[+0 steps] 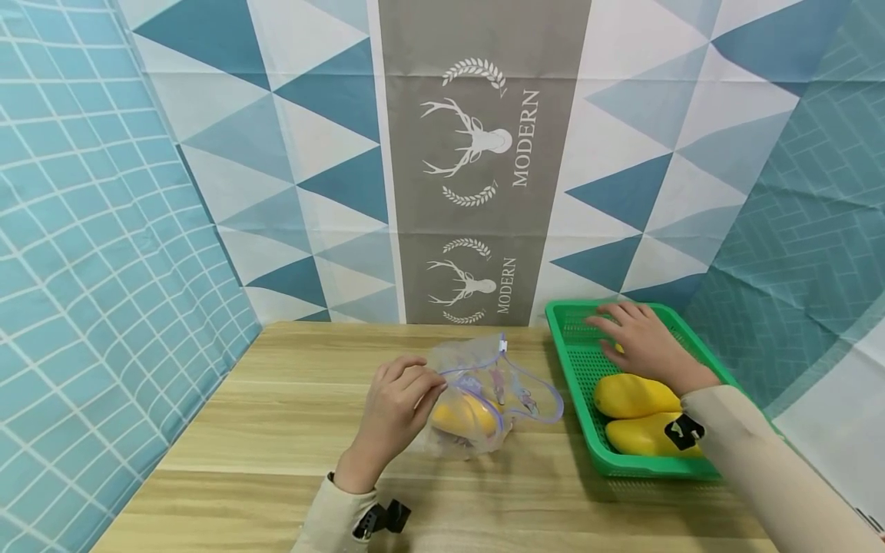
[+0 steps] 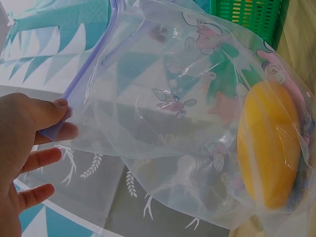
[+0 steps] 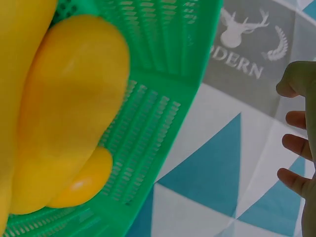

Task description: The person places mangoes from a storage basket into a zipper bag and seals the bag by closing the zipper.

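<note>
My left hand (image 1: 397, 405) pinches the purple zip edge of a clear zip bag (image 2: 163, 128) between thumb and index finger, its other fingers apart. The bag has small printed figures and rests on the table with its mouth spread. One yellow mango (image 2: 269, 145) lies in its bottom. My right hand (image 1: 646, 343) is over the far part of a green plastic basket (image 1: 575, 384), fingers spread and nothing in them. Below it in the basket lie yellow mangoes (image 1: 632, 395). Another mango (image 3: 86, 180) is partly hidden behind the larger ones in the right wrist view.
The wooden table (image 1: 276, 430) runs back to a patterned cloth wall (image 1: 332, 177) with triangles and deer heads. A blue checked cloth (image 1: 83, 253) stands along the left side. The basket sits at the table's right, a short gap from the bag.
</note>
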`<action>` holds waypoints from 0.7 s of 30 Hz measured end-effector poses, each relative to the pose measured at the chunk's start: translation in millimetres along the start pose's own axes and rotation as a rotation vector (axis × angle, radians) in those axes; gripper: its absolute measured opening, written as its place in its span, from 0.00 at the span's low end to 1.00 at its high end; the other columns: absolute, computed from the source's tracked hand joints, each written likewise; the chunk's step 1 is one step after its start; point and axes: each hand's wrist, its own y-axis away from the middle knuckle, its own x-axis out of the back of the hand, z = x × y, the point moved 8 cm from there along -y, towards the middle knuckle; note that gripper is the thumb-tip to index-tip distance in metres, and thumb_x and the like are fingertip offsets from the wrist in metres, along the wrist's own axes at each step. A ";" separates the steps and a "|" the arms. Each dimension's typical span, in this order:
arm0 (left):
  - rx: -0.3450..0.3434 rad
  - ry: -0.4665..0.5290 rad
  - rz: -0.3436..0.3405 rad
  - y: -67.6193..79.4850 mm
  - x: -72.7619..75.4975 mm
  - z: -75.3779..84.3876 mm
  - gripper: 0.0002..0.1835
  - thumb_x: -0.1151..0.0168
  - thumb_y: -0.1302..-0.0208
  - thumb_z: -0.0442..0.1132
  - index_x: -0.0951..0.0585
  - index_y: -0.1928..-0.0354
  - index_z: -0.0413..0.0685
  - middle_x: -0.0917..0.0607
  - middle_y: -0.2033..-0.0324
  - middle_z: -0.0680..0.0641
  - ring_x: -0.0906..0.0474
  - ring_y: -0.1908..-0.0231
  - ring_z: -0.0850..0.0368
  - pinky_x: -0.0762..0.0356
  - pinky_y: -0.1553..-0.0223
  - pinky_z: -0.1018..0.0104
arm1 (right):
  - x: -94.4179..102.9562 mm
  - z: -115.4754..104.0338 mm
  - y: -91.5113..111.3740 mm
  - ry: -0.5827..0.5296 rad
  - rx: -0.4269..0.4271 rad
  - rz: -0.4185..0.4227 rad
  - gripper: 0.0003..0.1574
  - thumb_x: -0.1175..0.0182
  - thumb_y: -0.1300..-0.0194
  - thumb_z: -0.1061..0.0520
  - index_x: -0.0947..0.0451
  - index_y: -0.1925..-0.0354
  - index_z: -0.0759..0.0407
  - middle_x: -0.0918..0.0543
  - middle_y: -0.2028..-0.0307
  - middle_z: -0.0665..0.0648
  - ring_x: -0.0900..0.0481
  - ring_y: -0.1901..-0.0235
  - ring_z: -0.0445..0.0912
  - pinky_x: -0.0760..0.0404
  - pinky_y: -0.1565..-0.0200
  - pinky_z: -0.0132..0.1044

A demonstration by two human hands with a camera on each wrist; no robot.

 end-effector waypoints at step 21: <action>-0.012 -0.014 0.001 0.1 -3.0 0.8 0.12 0.42 0.26 0.43 0.15 0.66 0.47 0.14 0.70 0.51 0.19 0.56 0.47 0.23 0.57 0.49 | -35.9 58.2 40.1 0.071 -0.362 -0.368 0.31 0.33 0.38 0.58 0.28 0.37 0.62 0.28 0.44 0.70 0.30 0.48 0.68 0.30 0.52 0.67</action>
